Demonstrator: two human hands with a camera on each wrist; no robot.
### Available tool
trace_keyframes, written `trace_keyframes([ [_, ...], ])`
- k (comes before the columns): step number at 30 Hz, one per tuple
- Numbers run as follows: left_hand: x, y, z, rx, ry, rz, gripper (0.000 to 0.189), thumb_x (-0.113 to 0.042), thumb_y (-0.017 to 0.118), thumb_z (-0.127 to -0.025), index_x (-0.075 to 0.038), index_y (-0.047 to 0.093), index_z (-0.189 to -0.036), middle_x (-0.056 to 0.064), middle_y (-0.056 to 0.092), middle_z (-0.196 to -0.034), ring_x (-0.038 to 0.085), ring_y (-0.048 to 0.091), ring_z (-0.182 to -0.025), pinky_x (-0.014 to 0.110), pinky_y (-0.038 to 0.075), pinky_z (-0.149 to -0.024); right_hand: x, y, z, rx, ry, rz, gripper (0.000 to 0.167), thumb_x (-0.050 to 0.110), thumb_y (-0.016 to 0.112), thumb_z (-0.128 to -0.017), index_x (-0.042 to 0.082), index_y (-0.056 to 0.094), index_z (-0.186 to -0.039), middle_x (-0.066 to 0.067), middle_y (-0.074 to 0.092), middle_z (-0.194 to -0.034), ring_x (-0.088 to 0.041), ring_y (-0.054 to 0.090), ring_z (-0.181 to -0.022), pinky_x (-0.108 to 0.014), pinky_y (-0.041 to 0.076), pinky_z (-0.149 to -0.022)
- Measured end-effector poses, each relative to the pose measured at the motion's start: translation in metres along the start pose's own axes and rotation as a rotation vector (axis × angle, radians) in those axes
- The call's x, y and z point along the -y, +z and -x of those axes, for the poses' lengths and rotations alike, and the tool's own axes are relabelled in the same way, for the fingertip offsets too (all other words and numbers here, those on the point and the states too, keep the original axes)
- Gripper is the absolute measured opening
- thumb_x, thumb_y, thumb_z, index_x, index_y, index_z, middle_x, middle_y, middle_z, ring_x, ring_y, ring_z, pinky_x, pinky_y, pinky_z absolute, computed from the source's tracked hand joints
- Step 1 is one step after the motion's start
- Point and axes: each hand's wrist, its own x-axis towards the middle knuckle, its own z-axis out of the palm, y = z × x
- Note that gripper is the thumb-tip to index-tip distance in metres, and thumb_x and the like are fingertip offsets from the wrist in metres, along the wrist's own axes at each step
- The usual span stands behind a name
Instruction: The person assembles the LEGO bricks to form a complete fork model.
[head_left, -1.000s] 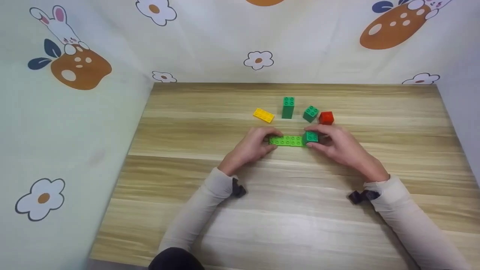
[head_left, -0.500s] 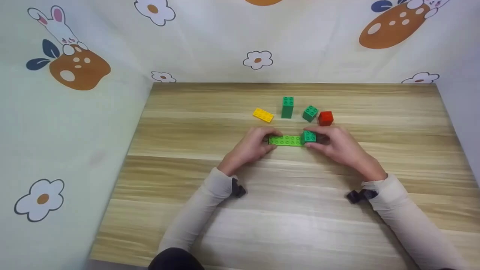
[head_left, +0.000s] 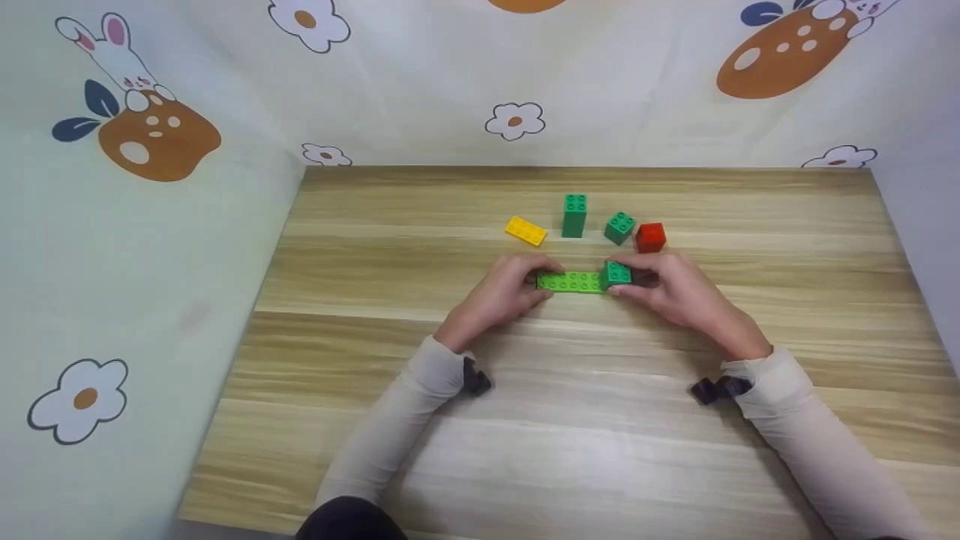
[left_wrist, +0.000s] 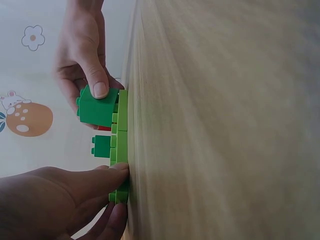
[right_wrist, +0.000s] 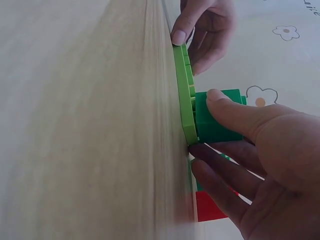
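A long, flat light green toy-brick strip (head_left: 574,282) lies on the wooden table, made of studded plates end to end. My left hand (head_left: 510,289) pinches its left end between thumb and fingers. At the strip's right end, my right hand (head_left: 671,289) grips a dark green building brick (head_left: 618,273) by its sides. In the left wrist view that green brick (left_wrist: 97,107) sits slightly tilted over the strip's studs, its lower edge right at them. The right wrist view shows the thumb along one face of the brick (right_wrist: 212,120).
Behind the strip stand a tall green brick (head_left: 574,217), a small green brick (head_left: 620,227) and a red brick (head_left: 651,237), the last close to my right fingers. A flat yellow brick (head_left: 526,231) lies left of them. A patterned cloth wall (head_left: 420,90) borders the table's back edge.
My right hand and the dark green brick have shifted very slightly left along the strip, and the brick's tilt varies a little. My left hand keeps its place.
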Motion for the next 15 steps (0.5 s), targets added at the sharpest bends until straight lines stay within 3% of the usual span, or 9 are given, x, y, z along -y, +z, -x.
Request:
trace_keyframes([
  [11,-0.0024,-0.0007,0.0008,0.016,-0.009,-0.024,0.036,-0.008,0.078,-0.099,-0.014,0.075,-0.134,0.001,0.076,-0.135,0.015,0.068,-0.125,0.033,0.055,-0.114,-0.0008,-0.0009,-0.0012,0.015,0.001,-0.006,0.041,0.025,0.088,-0.093,0.019,0.079,-0.133,-0.002,0.076,-0.108,-0.021,0.066,-0.093,-0.033,0.058,-0.083],
  [15,-0.0072,-0.0002,-0.0004,0.033,-0.034,-0.049,0.037,-0.006,0.077,-0.1,-0.012,0.074,-0.136,0.004,0.075,-0.136,0.017,0.068,-0.116,0.033,0.059,-0.104,-0.0009,-0.0012,-0.0015,0.001,-0.019,0.006,0.042,0.025,0.09,-0.092,0.018,0.08,-0.132,-0.001,0.077,-0.106,-0.021,0.066,-0.091,-0.031,0.057,-0.081],
])
